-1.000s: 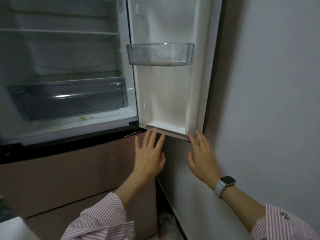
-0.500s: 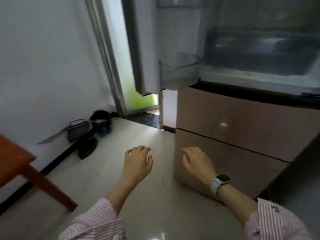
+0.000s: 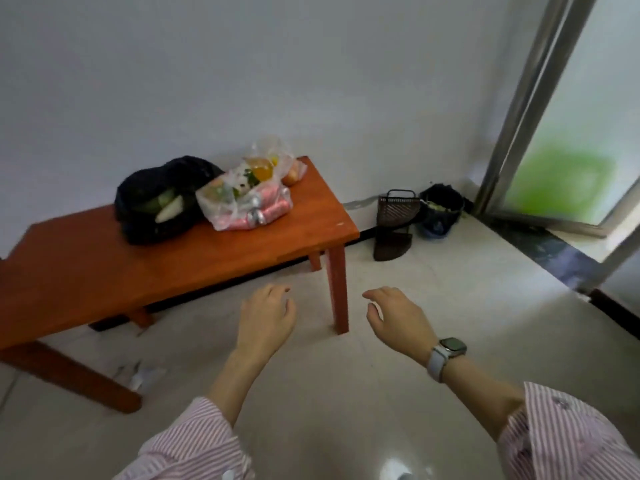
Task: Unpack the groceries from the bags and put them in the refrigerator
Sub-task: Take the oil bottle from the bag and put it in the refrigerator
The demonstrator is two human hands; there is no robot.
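Head view: both hands, left (image 3: 265, 318) and right (image 3: 398, 318), hang loosely curled, holding nothing. Two full bags, black (image 3: 156, 199) and clear (image 3: 242, 199), sit at the worktop's (image 3: 86, 268) far right corner. Fetching begins; next, reach them.

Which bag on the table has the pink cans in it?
The clear plastic bag, to the right of the black bag on the orange table. Its pink cans show through; the black one shows only pale vegetables at its mouth.
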